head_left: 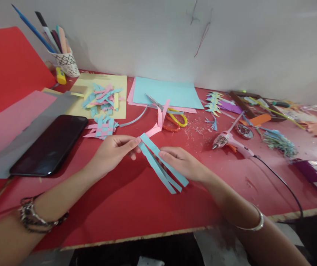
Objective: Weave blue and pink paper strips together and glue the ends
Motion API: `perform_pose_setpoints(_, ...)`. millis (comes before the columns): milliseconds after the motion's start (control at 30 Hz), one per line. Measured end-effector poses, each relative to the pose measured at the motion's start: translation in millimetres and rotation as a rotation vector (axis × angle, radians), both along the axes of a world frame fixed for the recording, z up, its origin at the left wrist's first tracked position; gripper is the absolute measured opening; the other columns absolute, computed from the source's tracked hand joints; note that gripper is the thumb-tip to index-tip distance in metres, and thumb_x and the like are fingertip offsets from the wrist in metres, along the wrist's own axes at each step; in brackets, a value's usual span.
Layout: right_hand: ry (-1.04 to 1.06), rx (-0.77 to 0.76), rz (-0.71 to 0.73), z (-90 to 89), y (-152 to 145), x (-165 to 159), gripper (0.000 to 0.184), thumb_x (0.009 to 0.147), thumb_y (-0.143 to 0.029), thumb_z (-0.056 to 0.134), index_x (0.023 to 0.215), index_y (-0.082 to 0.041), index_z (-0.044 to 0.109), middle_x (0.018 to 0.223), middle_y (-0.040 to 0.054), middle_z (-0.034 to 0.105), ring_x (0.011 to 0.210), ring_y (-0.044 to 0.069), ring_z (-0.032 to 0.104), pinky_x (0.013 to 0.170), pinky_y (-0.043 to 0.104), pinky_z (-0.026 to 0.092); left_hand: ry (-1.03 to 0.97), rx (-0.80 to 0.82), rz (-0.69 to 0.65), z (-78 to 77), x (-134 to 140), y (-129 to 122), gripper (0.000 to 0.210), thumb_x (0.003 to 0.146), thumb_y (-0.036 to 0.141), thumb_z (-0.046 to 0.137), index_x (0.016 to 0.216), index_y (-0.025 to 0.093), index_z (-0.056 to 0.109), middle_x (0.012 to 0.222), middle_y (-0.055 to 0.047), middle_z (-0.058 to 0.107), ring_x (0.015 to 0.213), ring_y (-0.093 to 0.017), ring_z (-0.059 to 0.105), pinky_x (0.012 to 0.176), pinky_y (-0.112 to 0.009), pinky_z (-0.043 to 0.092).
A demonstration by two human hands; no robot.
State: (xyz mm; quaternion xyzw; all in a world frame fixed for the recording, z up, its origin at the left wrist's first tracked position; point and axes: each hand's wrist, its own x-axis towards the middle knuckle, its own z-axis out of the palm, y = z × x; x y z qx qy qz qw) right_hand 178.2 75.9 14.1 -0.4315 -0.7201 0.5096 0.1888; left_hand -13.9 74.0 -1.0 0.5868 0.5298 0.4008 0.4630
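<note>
Several light blue paper strips (pixel 161 171) fan out from my left hand (pixel 119 146), which pinches their upper ends together between thumb and fingers. My right hand (pixel 182 160) holds the rightmost strip partway along, its thumb on top and its fingers partly hidden behind. The strips' lower ends hang apart above the red table. Just beyond my hands lie folded pink paper strips (pixel 161 120), beside scissors (pixel 176 120) with yellow and orange handles. A woven pink and blue paper piece (pixel 104 127) lies behind my left hand.
At left lies a black phone (pixel 50 144). Cut paper strips are heaped on a yellow sheet (pixel 76 107); blue sheets (pixel 166 92) lie behind. A patterned pen cup (pixel 68 64) stands by the wall. A glue gun (pixel 234 142) with its black cord (pixel 280 177) is at right.
</note>
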Motion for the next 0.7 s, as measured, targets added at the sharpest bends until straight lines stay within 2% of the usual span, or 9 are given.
perform_pose_setpoints(167,0.092,0.094,-0.093,-1.7,-2.3,-5.5,0.024,0.084,-0.033,0.039,0.073,-0.015,0.051,0.063,-0.0024,0.05,0.056,0.007,0.047,0.052,0.018,0.036,0.034,-0.01,-0.107,5.4,5.0,-4.7,0.028,0.074,0.034,0.053,0.055,0.017,0.062,0.043,0.004,0.057,0.045,-0.009,0.054,0.05,-0.019,0.042)
perform_pose_setpoints(400,-0.038,0.171,-0.048,-4.7,-6.1,-8.9,0.03,0.084,-0.033,0.038,0.065,-0.014,0.052,0.053,-0.0047,0.036,0.049,0.005,0.034,0.045,0.018,0.027,0.009,-0.031,-0.166,6.2,9.8,-6.9,0.027,0.075,0.033,0.053,0.055,0.017,0.061,0.044,0.004,0.057,0.045,-0.009,0.055,0.052,-0.018,0.045)
perform_pose_setpoints(700,-0.088,0.199,-0.004,-2.9,-6.3,-8.7,0.031,0.085,-0.032,0.037,0.061,-0.015,0.048,0.053,-0.0047,0.033,0.049,0.005,0.032,0.046,0.018,0.025,0.03,0.005,-0.238,0.6,8.6,-7.0,0.025,0.074,0.036,0.052,0.062,0.017,0.06,0.055,0.002,0.062,0.043,-0.008,0.055,0.048,-0.018,0.046)
